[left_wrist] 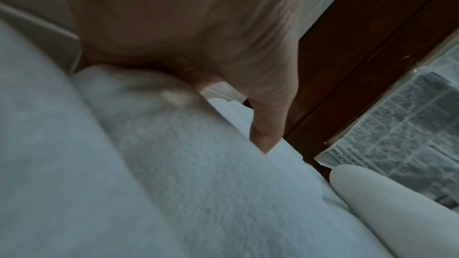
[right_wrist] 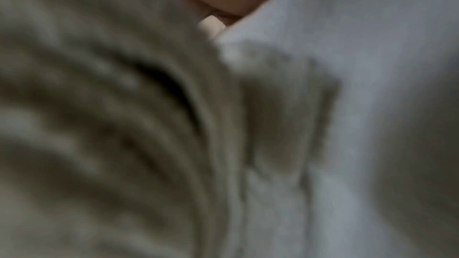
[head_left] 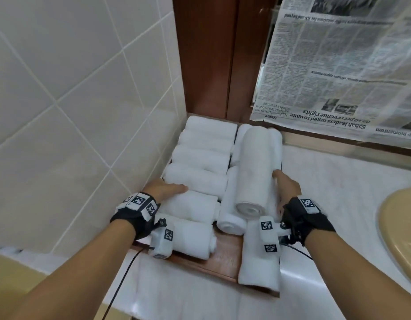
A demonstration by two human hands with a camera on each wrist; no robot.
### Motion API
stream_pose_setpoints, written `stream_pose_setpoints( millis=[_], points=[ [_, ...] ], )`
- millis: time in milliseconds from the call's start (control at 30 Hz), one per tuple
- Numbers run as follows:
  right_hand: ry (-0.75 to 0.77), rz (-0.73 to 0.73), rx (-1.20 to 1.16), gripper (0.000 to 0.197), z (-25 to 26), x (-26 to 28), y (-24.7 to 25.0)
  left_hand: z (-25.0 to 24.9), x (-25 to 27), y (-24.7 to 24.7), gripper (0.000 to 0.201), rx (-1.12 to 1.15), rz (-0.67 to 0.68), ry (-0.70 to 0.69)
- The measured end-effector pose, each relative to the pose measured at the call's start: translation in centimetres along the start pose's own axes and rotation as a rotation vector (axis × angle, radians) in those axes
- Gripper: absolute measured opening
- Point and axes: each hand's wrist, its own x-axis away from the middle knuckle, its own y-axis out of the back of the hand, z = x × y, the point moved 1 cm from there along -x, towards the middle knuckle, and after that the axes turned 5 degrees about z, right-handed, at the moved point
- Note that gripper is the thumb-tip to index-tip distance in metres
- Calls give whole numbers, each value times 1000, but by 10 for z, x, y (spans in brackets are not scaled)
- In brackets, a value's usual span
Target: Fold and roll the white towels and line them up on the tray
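Most of the work looks done. The wooden tray sits in the corner against the tiled wall, and a left column of rolled white towels lies side by side across it, running from the far end toward me. To their right, longer rolls lie lengthwise, with one large roll stacked on top of them. A folded towel lies at the tray's near right edge, overhanging the marble counter; I judge it has yet to be rolled, and the right side could use straightening.

My left hand lies on the left column, fingers laid nearly straight over a roll, pressing rather than gripping; the left wrist view shows a finger resting on terry cloth. My right hand reaches alongside the large roll's right flank, touching it. Its fingers are hidden behind the roll and the right wrist view is blurred, so I cannot tell whether they curl round it.
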Motion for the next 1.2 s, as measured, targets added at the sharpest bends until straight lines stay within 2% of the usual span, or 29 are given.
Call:
stream_pose_setpoints(
  millis=[33,67,133,167,233,300,367,400,467,567,600,733,800,900,1000,1067,1200],
  points=[
    [-4,7,21,52,4,5,-3,1,-1,0,67,0,1,-41],
    [10,25,20,41,6,9,-4,3,-1,-1,65,-45,-20,-81],
    [19,50,-7,24,4,14,3,9,1,-6,85,-249,-123,-171],
    [3,55,-11,24,0,18,8,14,6,-10,96,-354,-169,-211],
    [-45,53,-9,34,-14,29,19,26,24,-22,106,-544,-209,-358],
    [-79,67,23,40,-34,42,25,41,43,-35,115,-715,-110,-555],
    [-92,110,57,36,-50,54,25,61,51,-45,128,-941,21,-647],
    [-84,121,54,33,-55,58,21,68,49,-47,130,-1032,36,-669],
    [-49,134,55,36,-54,61,10,71,42,-47,133,-1095,2,-693],
    [-25,99,106,77,-55,46,-1,65,37,-46,139,-1116,-32,-713],
    [-27,78,116,84,-56,39,-2,64,36,-46,139,-1125,-39,-719],
    [-28,33,129,79,-65,2,-4,59,36,-41,131,-1157,-50,-736],
    [-22,5,178,85,-75,-26,-2,55,34,-37,131,-1171,-40,-727],
    [-26,-41,201,95,-75,-40,-1,52,30,-35,136,-1187,-16,-718],
    [-22,2,173,92,-77,-29,1,48,31,-35,134,-1199,-7,-685],
    [-29,-2,141,86,-72,5,-6,44,32,-32,126,-1203,-23,-664],
    [122,-80,261,57,-66,40,-23,33,27,-18,107,-1138,-127,-679]
  ],
)
